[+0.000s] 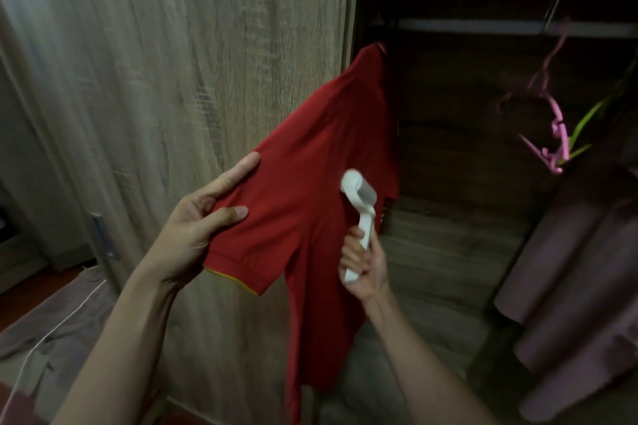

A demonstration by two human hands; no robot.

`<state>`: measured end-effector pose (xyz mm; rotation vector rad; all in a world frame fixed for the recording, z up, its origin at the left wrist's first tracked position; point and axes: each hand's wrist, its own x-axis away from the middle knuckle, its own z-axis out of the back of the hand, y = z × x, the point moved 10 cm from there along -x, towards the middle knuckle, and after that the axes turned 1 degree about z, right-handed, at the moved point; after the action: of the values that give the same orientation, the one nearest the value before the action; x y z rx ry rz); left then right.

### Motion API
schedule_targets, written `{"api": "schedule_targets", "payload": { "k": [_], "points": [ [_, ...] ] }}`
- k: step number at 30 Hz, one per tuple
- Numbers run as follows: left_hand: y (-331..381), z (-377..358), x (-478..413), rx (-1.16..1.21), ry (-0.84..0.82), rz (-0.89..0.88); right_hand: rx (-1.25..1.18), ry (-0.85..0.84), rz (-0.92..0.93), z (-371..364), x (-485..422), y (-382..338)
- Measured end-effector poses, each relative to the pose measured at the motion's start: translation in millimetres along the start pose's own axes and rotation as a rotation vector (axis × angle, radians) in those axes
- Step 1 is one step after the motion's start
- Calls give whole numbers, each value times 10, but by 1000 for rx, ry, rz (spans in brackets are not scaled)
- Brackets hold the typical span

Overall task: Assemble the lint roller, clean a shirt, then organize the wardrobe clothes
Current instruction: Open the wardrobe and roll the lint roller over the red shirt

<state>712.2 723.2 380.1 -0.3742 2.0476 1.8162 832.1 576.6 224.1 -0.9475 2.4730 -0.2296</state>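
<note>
Pinching the red shirt [310, 203] sleeve, left hand [193, 228] pulls it taut; right hand [362, 269] grips the lint roller [359, 217] handle, head against the fabric.

The light is dim and warm. It falls from the near side onto the pale wood-grain wardrobe door [172, 79] and the red short-sleeved shirt [310, 200]. The open wardrobe interior [466, 148] on the right lies in deep shadow, almost black at the top. The white plastic lint roller [359, 217] is the brightest spot and slightly washed out. Blur smears the pink plastic hangers [552, 134] and the door's grain. Wide-angle distortion bows the door's left edge, and the corners are soft and dark.
</note>
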Motion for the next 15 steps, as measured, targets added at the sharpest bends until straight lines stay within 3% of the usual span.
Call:
{"api": "schedule_targets", "payload": {
  "k": [3, 7, 15],
  "points": [
    [28, -28, 24, -43, -5, -20, 187, 152, 129, -353, -368, -546],
    [22, -51, 38, -73, -13, -19, 163, 127, 188, -550, -572, -783],
    [24, -65, 111, -171, -53, -31, -31, 72, -24, 121, 366, 303]
  ]
}}
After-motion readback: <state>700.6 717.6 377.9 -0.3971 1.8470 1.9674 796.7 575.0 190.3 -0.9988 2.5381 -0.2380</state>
